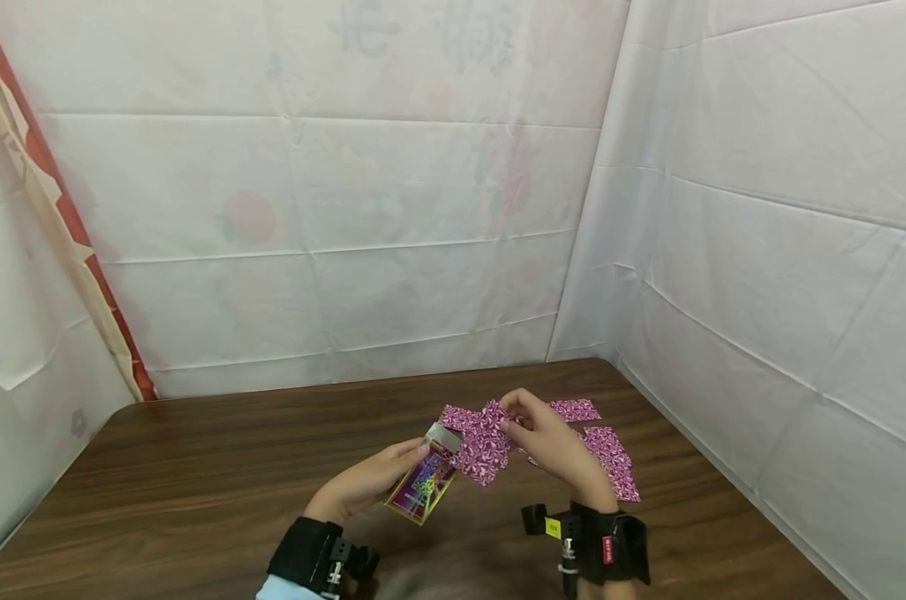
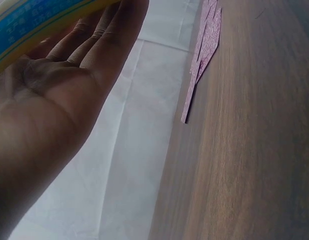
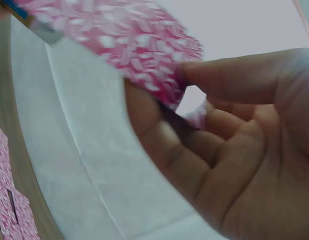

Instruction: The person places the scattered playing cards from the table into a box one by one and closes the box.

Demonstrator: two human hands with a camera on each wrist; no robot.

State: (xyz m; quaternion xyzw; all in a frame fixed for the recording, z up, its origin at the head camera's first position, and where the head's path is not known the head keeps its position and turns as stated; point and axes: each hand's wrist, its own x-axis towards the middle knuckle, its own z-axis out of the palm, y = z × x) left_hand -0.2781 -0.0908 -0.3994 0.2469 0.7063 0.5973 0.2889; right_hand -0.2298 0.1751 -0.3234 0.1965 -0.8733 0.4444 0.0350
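My left hand point(image 1: 368, 481) grips a purple-and-yellow box point(image 1: 421, 492) with a shiny front, its upper end tilted toward the right. In the left wrist view, a blue and yellow printed side of the box point(image 2: 42, 31) lies across the fingers. My right hand point(image 1: 556, 446) pinches a pink-and-white patterned card point(image 1: 484, 454) between thumb and fingers, close beside the box's upper end. The right wrist view shows the held card point(image 3: 139, 47) bent near the thumb; whether it is one card or several I cannot tell.
More pink patterned cards point(image 1: 612, 462) lie spread on the dark wooden table point(image 1: 220, 475), to the right of and behind my right hand. White cloth point(image 1: 422, 292) hangs behind the table and along its right side.
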